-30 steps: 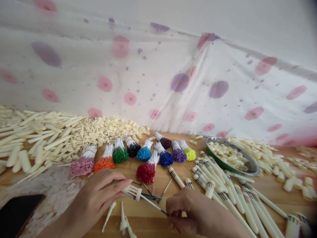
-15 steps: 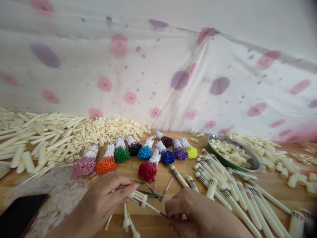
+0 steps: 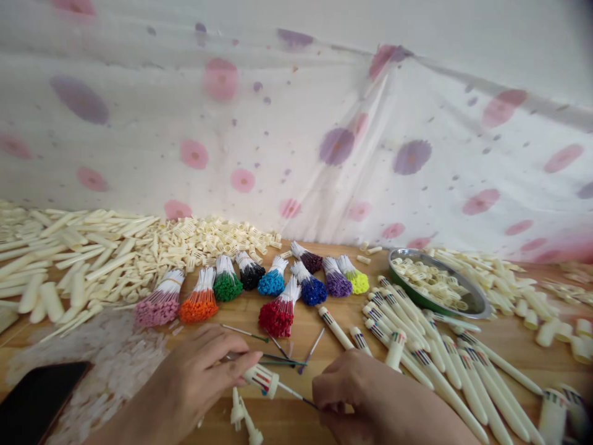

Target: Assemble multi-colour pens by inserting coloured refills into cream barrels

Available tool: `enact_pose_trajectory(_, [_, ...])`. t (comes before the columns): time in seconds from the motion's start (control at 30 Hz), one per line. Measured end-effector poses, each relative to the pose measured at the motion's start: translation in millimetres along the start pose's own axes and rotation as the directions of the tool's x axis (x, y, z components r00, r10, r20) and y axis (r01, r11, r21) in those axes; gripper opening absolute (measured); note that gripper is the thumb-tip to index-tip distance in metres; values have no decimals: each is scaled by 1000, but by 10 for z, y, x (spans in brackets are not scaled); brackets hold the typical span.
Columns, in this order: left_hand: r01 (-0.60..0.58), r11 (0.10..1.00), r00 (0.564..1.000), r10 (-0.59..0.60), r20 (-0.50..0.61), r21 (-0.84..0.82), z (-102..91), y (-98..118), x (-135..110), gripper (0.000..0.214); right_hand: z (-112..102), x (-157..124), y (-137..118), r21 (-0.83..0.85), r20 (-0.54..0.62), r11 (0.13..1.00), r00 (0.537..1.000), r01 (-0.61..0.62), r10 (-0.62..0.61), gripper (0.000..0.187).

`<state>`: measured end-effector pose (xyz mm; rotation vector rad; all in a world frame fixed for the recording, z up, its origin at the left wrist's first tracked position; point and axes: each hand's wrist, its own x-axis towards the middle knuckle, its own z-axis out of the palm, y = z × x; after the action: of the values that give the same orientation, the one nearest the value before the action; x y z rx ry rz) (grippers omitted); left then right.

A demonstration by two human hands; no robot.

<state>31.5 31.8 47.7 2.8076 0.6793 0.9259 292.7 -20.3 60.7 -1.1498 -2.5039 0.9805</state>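
My left hand (image 3: 204, 364) is closed around a cream multicolour pen barrel (image 3: 262, 379) whose slotted end, with coloured sliders, points right. A thin white pen refill (image 3: 293, 393) reaches from that end to my right hand (image 3: 365, 389). The right fingers pinch the refill's dark end; the fingertips are partly hidden behind the hand. Just beyond the hands lie a few loose refills (image 3: 314, 351) with coloured ends. Below the barrel, cream cone-shaped parts (image 3: 245, 414) rest on the wooden table (image 3: 285, 428). A bundle of red-ended refills (image 3: 277, 315) stands beyond them.
More refill bundles, such as pink (image 3: 157, 307) and orange (image 3: 198, 303), form a row behind. Assembled pens (image 3: 463, 389) lie at right near a metal bowl (image 3: 484, 309) of small cream parts. Cream parts (image 3: 106, 247) are heaped left, above clear plastic bits and a phone (image 3: 41, 395).
The left hand and barrel have shifted slightly right and down. The right hand keeps its pinch on the refill and has moved a little right. A loose green-ended refill shows more of its length.
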Motion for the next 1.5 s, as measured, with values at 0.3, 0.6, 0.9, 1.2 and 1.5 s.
enact_pose_trajectory(0.3, [14,998,999,-16,-52,-56,44,4,-19,27,-18,3,-76,16,-2,1000,1000,-10,10,28])
enact_pose_trajectory(0.6, [-45,999,999,45,-15,3,107,16,-13,24,44,64,-136,-153,-116,988,993,-27,9,17])
enact_pose_trajectory(0.9, [127,990,984,-117,-135,66,147,-21,-142,30,403,312,-49,-309,-714,949,645,60,-273,13])
enact_pose_trajectory(1.2, [130,981,955,-85,-284,142,131,8,-94,26,484,344,-107,550,-616,823,733,139,288,22])
enact_pose_trajectory(1.5, [135,977,958,-87,-273,163,183,-7,-176,26,347,364,-195,919,-316,374,793,122,520,36])
